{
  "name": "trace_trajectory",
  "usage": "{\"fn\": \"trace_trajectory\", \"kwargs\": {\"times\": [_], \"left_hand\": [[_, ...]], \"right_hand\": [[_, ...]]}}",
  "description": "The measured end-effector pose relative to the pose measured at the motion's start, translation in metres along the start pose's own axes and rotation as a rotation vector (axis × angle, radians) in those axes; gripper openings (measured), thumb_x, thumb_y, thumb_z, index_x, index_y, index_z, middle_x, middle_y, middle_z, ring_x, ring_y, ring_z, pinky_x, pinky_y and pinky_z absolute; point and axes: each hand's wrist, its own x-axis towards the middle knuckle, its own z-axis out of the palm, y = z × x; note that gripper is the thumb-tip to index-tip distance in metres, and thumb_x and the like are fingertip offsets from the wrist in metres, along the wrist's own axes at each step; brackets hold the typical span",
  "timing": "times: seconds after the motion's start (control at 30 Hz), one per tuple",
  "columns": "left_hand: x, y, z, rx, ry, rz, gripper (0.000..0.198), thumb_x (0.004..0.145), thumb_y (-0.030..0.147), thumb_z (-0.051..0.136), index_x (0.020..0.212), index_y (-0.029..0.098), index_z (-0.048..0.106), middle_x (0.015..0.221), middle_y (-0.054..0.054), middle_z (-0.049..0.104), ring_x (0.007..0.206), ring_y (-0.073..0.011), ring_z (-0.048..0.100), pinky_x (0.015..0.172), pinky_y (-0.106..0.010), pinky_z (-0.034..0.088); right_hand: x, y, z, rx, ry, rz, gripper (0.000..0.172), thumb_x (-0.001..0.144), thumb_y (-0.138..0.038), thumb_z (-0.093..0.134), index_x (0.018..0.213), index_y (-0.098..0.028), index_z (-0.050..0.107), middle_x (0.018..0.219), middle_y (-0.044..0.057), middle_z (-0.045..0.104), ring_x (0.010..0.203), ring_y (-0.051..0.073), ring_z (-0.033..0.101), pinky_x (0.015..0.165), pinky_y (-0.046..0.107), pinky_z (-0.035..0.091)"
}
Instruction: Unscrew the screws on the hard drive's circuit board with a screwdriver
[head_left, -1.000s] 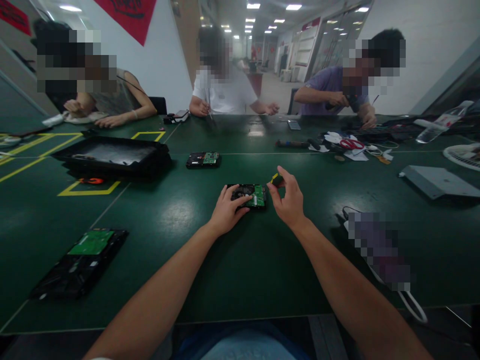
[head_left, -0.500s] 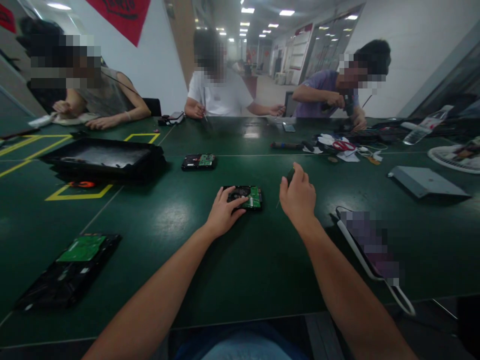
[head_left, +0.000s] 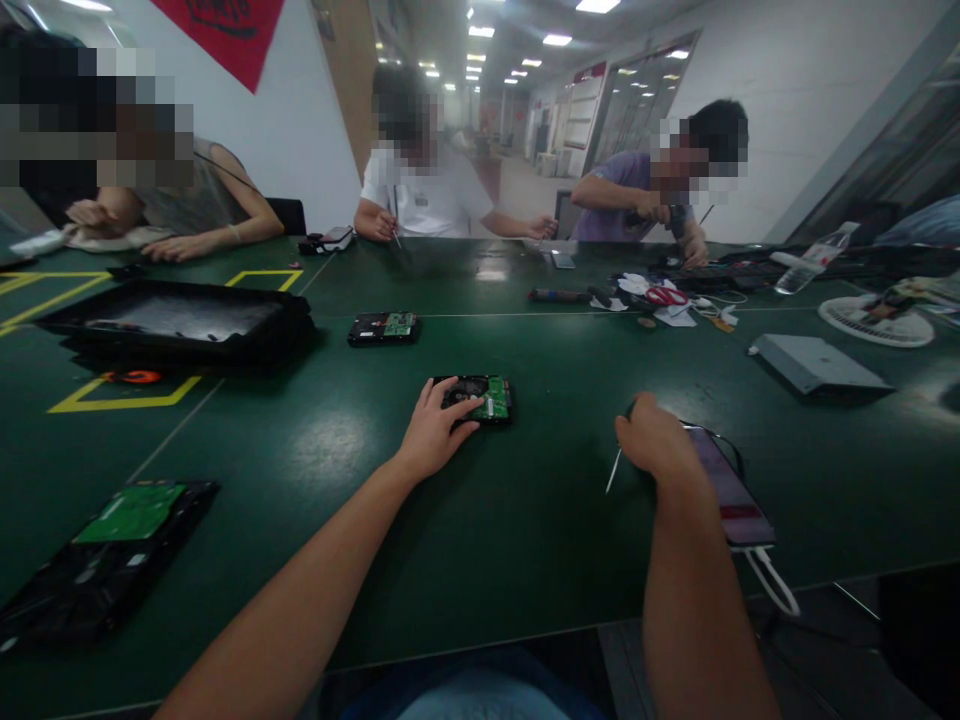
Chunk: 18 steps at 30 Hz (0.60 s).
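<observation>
A hard drive (head_left: 495, 400) lies on the green table with its green circuit board facing up. My left hand (head_left: 435, 425) holds it against the tabletop, fingers over its left part and thumb along the near edge. To the right, my right hand (head_left: 654, 437) is closed around the handle of a screwdriver (head_left: 613, 472). Its thin metal shaft points down and toward the left, and the fist hides most of the handle. Just beside this hand is a phone (head_left: 724, 485) with a white cable, partly covered by the wrist.
Other hard drives lie at the back (head_left: 382, 328) and front left (head_left: 112, 560). A stack of black trays (head_left: 300, 335) is on the left. A grey metal case (head_left: 821, 365), red scissors (head_left: 666, 297) and a bottle (head_left: 817, 258) are on the right. Three people sit opposite.
My right hand has swung right and toward me with the screwdriver, ending by the phone. My left hand stays on the hard drive. The view has shifted slightly to the right.
</observation>
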Motion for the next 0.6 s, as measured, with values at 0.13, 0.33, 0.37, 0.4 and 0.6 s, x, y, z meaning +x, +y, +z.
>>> {"fn": "trace_trajectory", "kwargs": {"times": [0.13, 0.33, 0.37, 0.4, 0.6], "left_hand": [[0.0, 0.001, 0.0, -0.014, 0.004, 0.004, 0.039, 0.094, 0.037, 0.066, 0.132, 0.035, 0.067, 0.157, -0.007, 0.037, 0.148, -0.0342, 0.033, 0.12, -0.068, 0.025], [0.001, 0.002, -0.002, -0.012, 0.003, 0.009, 0.039, 0.094, 0.037, 0.066, 0.133, 0.034, 0.067, 0.157, -0.008, 0.037, 0.148, -0.0339, 0.033, 0.121, -0.067, 0.023], [0.001, 0.003, -0.002, -0.013, 0.002, 0.011, 0.04, 0.094, 0.037, 0.066, 0.133, 0.034, 0.067, 0.157, -0.008, 0.037, 0.149, -0.0338, 0.033, 0.122, -0.066, 0.023], [0.001, 0.003, -0.002, -0.015, 0.003, 0.012, 0.039, 0.094, 0.037, 0.066, 0.133, 0.034, 0.067, 0.158, -0.008, 0.036, 0.149, -0.034, 0.033, 0.122, -0.067, 0.023], [0.003, 0.008, -0.005, -0.053, -0.03, 0.039, 0.038, 0.094, 0.035, 0.066, 0.132, 0.034, 0.068, 0.161, -0.008, 0.032, 0.151, -0.0365, 0.028, 0.121, -0.067, 0.025]], "right_hand": [[-0.002, -0.004, -0.002, 0.001, 0.109, -0.009, 0.039, 0.094, -0.03, 0.05, 0.128, -0.011, 0.052, 0.108, 0.026, 0.07, 0.105, 0.042, 0.07, 0.087, 0.057, 0.052], [-0.005, -0.037, -0.008, 0.133, 0.322, -0.263, 0.051, 0.095, -0.029, 0.052, 0.142, -0.011, 0.042, 0.118, 0.026, 0.067, 0.105, 0.04, 0.069, 0.088, 0.054, 0.052], [-0.003, -0.044, -0.009, 0.194, 0.376, -0.332, 0.053, 0.095, -0.028, 0.053, 0.144, -0.01, 0.041, 0.123, 0.026, 0.066, 0.109, 0.039, 0.068, 0.091, 0.054, 0.052], [-0.001, -0.051, -0.008, 0.265, 0.44, -0.397, 0.055, 0.095, -0.029, 0.053, 0.145, -0.011, 0.039, 0.127, 0.026, 0.064, 0.113, 0.039, 0.066, 0.094, 0.054, 0.051], [0.021, -0.089, 0.01, 0.61, 0.599, -0.639, 0.049, 0.099, -0.039, 0.051, 0.144, -0.021, 0.038, 0.125, 0.015, 0.064, 0.109, 0.029, 0.067, 0.095, 0.049, 0.054]]}}
